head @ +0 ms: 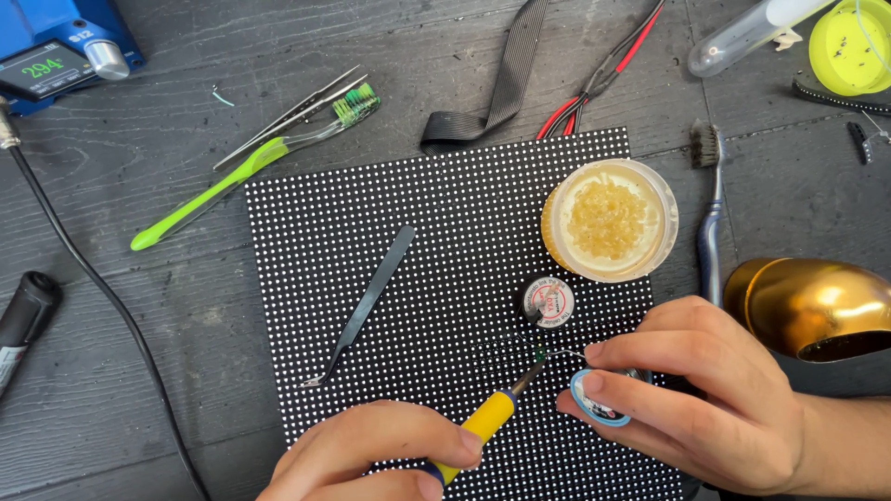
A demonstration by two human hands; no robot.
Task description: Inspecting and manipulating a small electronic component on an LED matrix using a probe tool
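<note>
Two hands work at the near edge of a black dotted panel [445, 269] lying flat on a dark wood desk [139, 306]. Left hand [371, 455] is closed round the yellow grip of a soldering iron [487, 417], tip angled up-right onto the panel, just left of the right fingertips. Right hand [705, 390] pinches a small blue-rimmed solder spool [599, 399] betw. thumb and fingers, w/ a thin wire fed from the index tip toward the iron tip; tip and wire meet or nearly so, can't tell which. Just above them a second small spool [548, 301] sits on the panel, and above that an open round tub of amber flux [610, 220]. Black tweezers [367, 306] lie diagonally on the panel, well left of the iron. Off-panel: green toothbrush [241, 172] and metal tweezers [288, 116] upper left, blue station [60, 46] at the top-left corner w/ its cable [83, 269] running down the left side, grey brush [713, 213] right of the tub, gold lamp head [807, 306] just beside the right hand. Open room is the panel's centre and left half; the right side is crowded.
</note>
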